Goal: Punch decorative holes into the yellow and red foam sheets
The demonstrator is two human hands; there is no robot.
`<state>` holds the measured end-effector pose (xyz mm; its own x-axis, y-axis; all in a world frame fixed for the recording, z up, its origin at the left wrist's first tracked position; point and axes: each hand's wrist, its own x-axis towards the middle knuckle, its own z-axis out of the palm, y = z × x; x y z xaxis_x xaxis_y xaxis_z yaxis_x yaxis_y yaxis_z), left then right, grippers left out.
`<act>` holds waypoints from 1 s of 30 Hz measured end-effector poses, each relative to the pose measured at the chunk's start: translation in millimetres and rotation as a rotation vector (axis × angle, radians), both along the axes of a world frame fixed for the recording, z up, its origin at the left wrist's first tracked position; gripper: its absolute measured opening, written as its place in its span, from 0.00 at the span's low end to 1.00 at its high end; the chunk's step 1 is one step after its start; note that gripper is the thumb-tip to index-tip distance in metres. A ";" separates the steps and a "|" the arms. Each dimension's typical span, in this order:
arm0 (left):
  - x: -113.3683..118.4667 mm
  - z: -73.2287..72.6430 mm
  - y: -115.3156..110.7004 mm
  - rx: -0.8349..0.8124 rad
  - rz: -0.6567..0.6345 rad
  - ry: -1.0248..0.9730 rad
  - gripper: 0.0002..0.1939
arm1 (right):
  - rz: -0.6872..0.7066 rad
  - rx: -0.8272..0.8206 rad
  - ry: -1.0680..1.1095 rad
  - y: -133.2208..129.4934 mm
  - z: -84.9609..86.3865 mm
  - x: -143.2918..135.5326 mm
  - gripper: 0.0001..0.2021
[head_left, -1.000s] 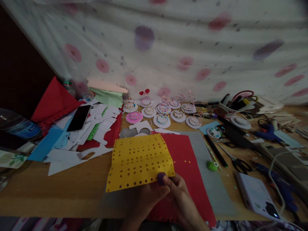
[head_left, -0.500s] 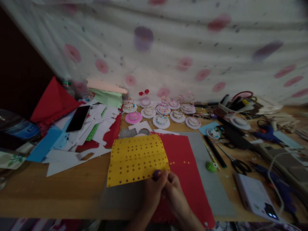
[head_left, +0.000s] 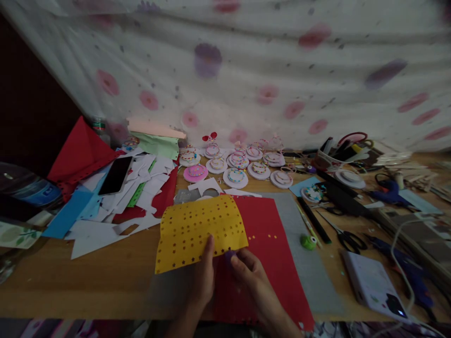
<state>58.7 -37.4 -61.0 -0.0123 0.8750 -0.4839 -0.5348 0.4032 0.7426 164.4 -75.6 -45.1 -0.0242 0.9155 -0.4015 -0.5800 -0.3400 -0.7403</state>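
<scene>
A yellow sheet of craft paper (head_left: 197,225), dotted with rows of star-shaped holes, is held up over the desk. My left hand (head_left: 205,272) grips its lower edge, thumb on top and the other fingers hidden beneath. A small purple paper punch (head_left: 229,256) sits at the sheet's lower right edge, in the closed fingers of my right hand (head_left: 252,274). Under both hands lies a red sheet (head_left: 271,267) with a few tiny yellow stars (head_left: 269,236) on it. The red sheet rests on a grey cutting mat (head_left: 313,281).
Beaded rings on round white discs (head_left: 236,177) stand along the back. Paper scraps (head_left: 141,183) and a phone (head_left: 115,175) lie at left. At right are scissors (head_left: 348,239), a green frog-like figure (head_left: 308,241), a white power bank (head_left: 375,284), glue guns (head_left: 389,192) and a pen basket (head_left: 329,161).
My left hand has slid left along the sheet's edge, away from my right hand, with its thumb now on top. The purple punch stays in my right hand near the edge.
</scene>
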 end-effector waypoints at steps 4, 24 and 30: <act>2.6 10.7 1.5 0.045 0.065 0.042 0.26 | 0.026 -0.001 0.061 -1.7 1.6 1.2 0.17; -33.1 61.4 5.7 0.182 0.207 -0.146 0.30 | 0.014 -0.003 -0.207 28.7 -0.7 41.4 0.10; -32.4 60.0 3.6 0.085 0.197 -0.130 0.31 | 0.009 -0.028 -0.293 34.6 0.5 37.9 0.10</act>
<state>26.2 -33.8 -1.1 -0.1289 0.8994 -0.4176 -0.6904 0.2209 0.6889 202.3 -41.0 -44.6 0.0886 0.9044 -0.4173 -0.3396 -0.3664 -0.8663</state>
